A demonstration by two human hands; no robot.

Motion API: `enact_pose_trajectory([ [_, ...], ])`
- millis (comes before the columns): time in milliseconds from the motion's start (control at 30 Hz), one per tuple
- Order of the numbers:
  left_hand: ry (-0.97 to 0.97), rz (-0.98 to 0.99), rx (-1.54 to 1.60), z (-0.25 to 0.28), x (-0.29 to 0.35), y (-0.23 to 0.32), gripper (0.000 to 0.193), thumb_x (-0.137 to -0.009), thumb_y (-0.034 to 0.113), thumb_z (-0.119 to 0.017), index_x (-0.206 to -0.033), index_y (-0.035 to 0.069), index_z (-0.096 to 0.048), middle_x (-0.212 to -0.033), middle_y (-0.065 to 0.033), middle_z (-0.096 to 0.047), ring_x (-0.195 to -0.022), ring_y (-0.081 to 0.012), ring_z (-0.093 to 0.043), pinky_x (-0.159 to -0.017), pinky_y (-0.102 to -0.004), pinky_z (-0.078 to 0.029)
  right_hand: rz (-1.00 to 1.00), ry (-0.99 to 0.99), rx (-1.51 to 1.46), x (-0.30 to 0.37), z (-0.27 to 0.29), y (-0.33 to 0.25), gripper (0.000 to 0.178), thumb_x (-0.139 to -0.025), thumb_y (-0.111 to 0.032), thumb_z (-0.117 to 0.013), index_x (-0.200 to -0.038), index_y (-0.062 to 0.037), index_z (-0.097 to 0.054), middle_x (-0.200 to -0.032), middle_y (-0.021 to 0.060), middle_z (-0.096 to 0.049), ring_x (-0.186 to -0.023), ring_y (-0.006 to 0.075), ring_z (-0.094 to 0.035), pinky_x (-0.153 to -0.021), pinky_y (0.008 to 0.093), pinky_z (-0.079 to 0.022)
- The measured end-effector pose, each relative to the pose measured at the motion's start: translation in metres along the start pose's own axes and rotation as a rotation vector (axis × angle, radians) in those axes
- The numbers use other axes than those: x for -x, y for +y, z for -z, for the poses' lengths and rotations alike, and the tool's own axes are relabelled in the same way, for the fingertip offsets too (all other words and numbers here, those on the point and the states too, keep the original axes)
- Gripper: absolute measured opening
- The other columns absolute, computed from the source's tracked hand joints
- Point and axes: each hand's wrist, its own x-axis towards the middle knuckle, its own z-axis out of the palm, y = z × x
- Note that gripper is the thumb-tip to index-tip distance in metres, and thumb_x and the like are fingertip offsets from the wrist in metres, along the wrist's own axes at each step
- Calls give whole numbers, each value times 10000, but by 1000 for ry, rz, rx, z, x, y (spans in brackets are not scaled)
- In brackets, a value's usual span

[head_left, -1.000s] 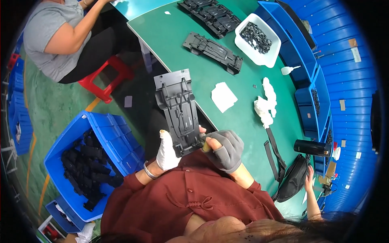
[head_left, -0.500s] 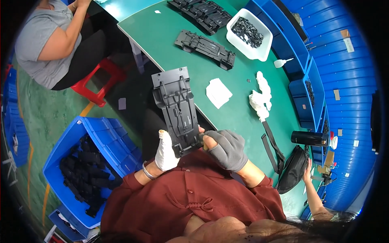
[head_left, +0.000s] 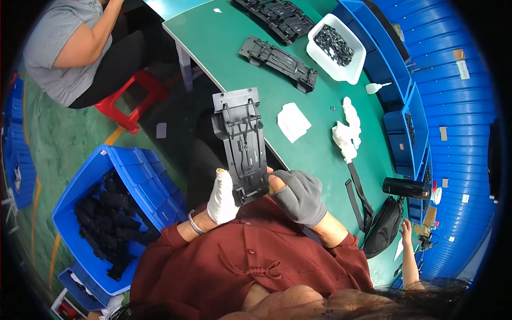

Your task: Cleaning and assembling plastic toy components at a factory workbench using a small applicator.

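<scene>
A long black plastic chassis (head_left: pixel 245 146), with bars and brackets on its upper face, is held upright in front of my body. My left hand (head_left: pixel 222 198), in a white glove, grips its lower left edge with the thumb up; the fingers behind it are hidden. At the lower right corner my right hand (head_left: pixel 300 196), in a grey glove with bare fingertips, is closed with thumb and fingers pressed against the part. Whether a smaller piece sits in that pinch is hidden. On the green table (head_left: pixel 320 160) lies a similar chassis (head_left: pixel 280 63).
More black chassis (head_left: pixel 277 18) stand far back, beside a white tub (head_left: pixel 337 49) of small black parts. White paper (head_left: pixel 293 122), a white cloth (head_left: pixel 346 133), a black pouch (head_left: pixel 381 229) and a black flask (head_left: pixel 406 188) lie rightward. A blue crate (head_left: pixel 114 224) stands left; a person (head_left: pixel 72 50) sits beyond.
The held chassis appears slightly farther right and a little more upright, still between both hands. The other person's hand at the lower right has shifted lower.
</scene>
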Motion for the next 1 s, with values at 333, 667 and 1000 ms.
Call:
enact_pose_trajectory([
  [333,0,-9,-14,2,0,-2,1094,-876,905,-201,-1468,23,-462,-1371,-152,-602,-1253,-257,-595,-1088,-421,-468,-5,-29,-7,-2,2,0,333,-754,-25,-719,-1074,23,-638,-926,97,-664,-694,197,-638,-543,309,-486],
  [667,-109,-35,74,11,0,-5,1002,-953,804,-280,-1495,-26,-423,-1460,-164,-538,-1331,-251,-557,-1136,-370,-442,-41,-51,-62,-1,-1,2,306,-764,-17,-718,-1057,12,-634,-916,97,-661,-671,208,-620,-541,327,-489],
  [1000,-116,-7,52,9,2,-2,988,-981,769,-296,-1517,-55,-383,-1526,-185,-480,-1409,-261,-487,-1173,-369,-402,-119,-25,-163,-1,-3,6,404,-744,18,-744,-1132,1,-633,-874,75,-637,-631,219,-596,-527,342,-467],
])
